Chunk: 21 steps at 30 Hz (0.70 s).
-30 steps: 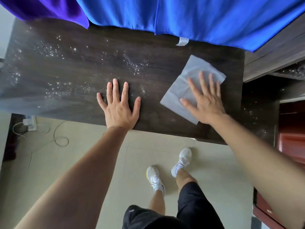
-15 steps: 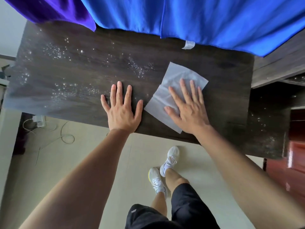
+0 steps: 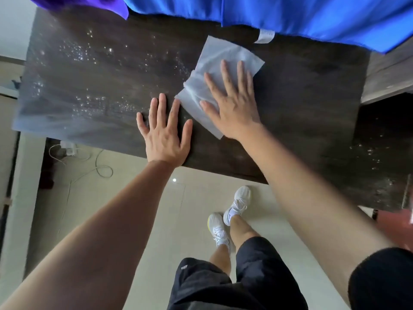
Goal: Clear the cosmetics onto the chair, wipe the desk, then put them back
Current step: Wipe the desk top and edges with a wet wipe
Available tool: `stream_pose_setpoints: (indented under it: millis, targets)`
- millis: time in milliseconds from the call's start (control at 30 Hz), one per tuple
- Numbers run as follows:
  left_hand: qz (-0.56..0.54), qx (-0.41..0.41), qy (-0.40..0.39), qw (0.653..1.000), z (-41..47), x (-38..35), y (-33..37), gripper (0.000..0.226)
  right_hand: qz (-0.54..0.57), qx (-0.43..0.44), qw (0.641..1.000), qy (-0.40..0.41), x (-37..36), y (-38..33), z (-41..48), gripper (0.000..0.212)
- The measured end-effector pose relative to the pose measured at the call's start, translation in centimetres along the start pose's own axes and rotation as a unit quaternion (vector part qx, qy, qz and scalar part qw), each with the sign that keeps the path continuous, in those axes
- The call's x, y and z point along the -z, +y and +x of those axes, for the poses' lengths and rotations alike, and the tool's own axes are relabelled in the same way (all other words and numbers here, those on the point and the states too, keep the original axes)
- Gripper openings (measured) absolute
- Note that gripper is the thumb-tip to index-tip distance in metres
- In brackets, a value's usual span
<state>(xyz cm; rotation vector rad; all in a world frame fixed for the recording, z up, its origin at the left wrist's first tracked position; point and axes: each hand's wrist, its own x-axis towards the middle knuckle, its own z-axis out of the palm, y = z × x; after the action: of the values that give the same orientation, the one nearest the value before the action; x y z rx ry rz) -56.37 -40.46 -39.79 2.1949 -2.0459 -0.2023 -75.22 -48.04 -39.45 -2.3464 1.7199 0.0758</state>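
A dark wooden desk fills the upper half of the head view. Its left part is speckled with shiny droplets. My right hand lies flat with fingers spread on a pale wet wipe, pressing it onto the desk's middle. My left hand rests flat and open on the desk near its front edge, just left of the wipe, holding nothing. No cosmetics are in view.
Blue cloth and purple cloth hang over the desk's far edge. A white cable and plug lie on the tiled floor at the left. My feet in white shoes stand below the desk edge. A red item sits at the right.
My right hand has slid the wipe leftward across the desk, from its right part to the middle beside my left hand. The left hand has stayed in place.
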Motion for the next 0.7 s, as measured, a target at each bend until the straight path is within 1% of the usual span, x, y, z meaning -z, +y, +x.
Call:
stream_pose_setpoints:
  millis: [67, 133, 200, 267, 333, 400, 467, 567, 633, 700]
  targets:
    - [0.001, 0.001, -0.008, 1.000, -0.1, 0.2, 0.0, 0.063, 0.005, 0.043, 0.999, 0.005, -0.9, 0.2, -5.0, 0.071]
    - [0.003, 0.004, -0.015, 1.000, 0.0, 0.3, 0.1, 0.064, 0.007, 0.045, 0.998, 0.032, -1.6, 2.3, -9.8, 0.070]
    - [0.005, 0.006, -0.021, 1.000, 0.0, 0.4, 0.3, 0.064, 0.003, 0.003, 0.999, 0.054, -2.0, 4.9, -13.5, 0.072]
    - [0.005, 0.006, -0.021, 1.000, 0.0, 0.5, 0.3, 0.065, 0.002, -0.056, 0.997, 0.053, -2.2, 6.3, -15.4, 0.075]
    - [0.002, 0.007, -0.016, 1.000, 0.0, 0.3, 0.2, 0.065, 0.001, -0.103, 0.993, 0.055, -2.4, 5.8, -15.1, 0.076]
    - [-0.002, 0.006, -0.012, 1.000, 0.1, 0.1, 0.1, 0.064, 0.008, -0.119, 0.991, 0.066, -2.2, 3.7, -13.5, 0.075]
    - [-0.006, 0.005, -0.012, 1.000, 0.1, 0.0, 0.0, 0.064, 0.017, -0.094, 0.993, 0.070, -2.3, 0.9, -11.4, 0.075]
    - [-0.023, 0.007, -0.011, 1.000, -0.2, 0.6, 0.1, 0.065, 0.013, -0.056, 0.997, 0.045, -2.2, -2.3, -8.2, 0.077]
    - [-0.041, 0.000, -0.009, 0.999, -0.4, 1.0, 0.2, 0.065, 0.011, -0.033, 0.999, 0.036, -2.2, -2.4, -7.6, 0.079]
    - [-0.059, -0.007, -0.003, 0.998, -0.3, 1.5, -0.2, 0.063, 0.009, -0.033, 0.998, 0.051, -2.4, -1.1, -8.2, 0.079]
